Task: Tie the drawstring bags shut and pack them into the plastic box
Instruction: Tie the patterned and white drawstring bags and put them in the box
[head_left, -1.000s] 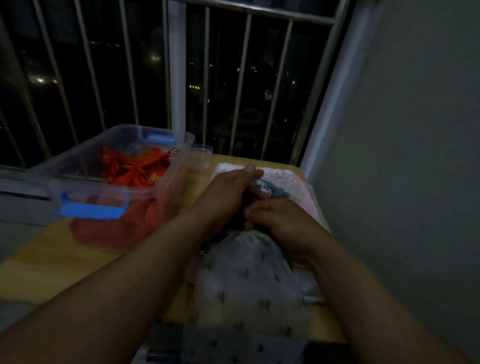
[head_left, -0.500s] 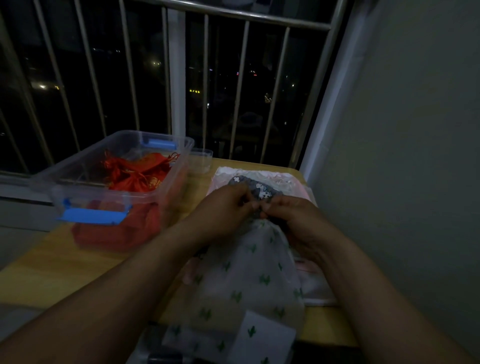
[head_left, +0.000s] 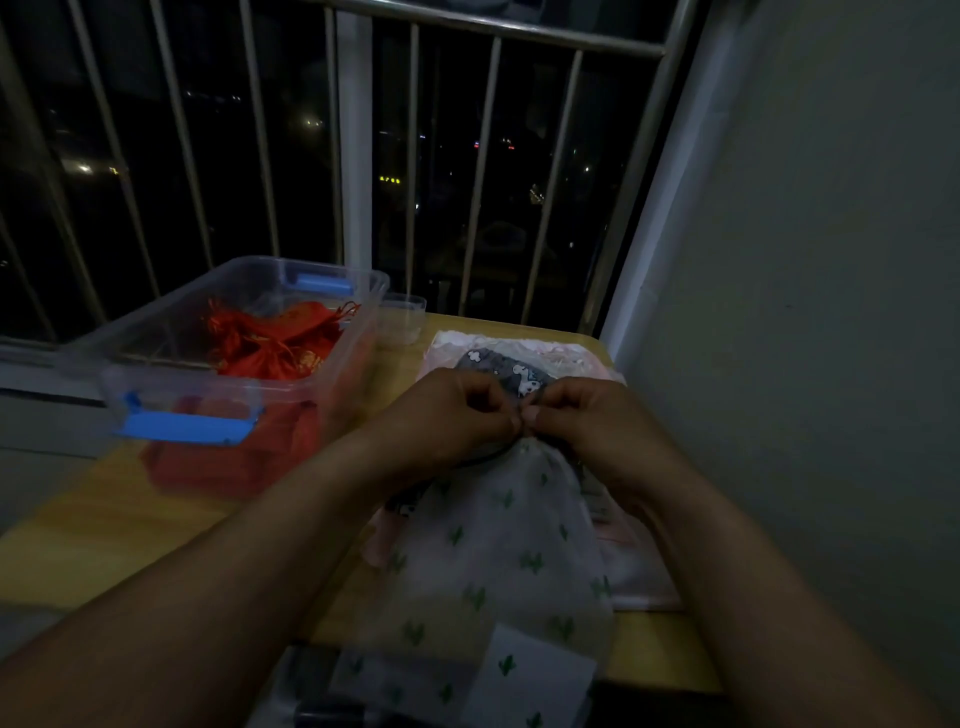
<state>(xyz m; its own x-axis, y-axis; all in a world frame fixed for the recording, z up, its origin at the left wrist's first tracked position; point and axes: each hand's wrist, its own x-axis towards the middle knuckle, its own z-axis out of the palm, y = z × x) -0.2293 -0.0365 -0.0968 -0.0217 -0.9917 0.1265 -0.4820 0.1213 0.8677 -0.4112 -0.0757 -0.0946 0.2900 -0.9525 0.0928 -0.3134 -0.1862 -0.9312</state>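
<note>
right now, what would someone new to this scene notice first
The left hand and right hand meet at centre, pinching the gathered neck of a white cactus-print bag that trails toward the viewer. To their left, a clear plastic box with blue latches stands on the table, red bags inside.

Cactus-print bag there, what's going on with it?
A person is closing the cactus-print bag: the left hand and right hand meet at its gathered neck and pinch there, apparently working the drawstring, which is too dim to make out. The bag lies on other fabric bags, a grey patterned bag among them, on the wooden table. To the left, the open plastic box already holds red bags.
</note>
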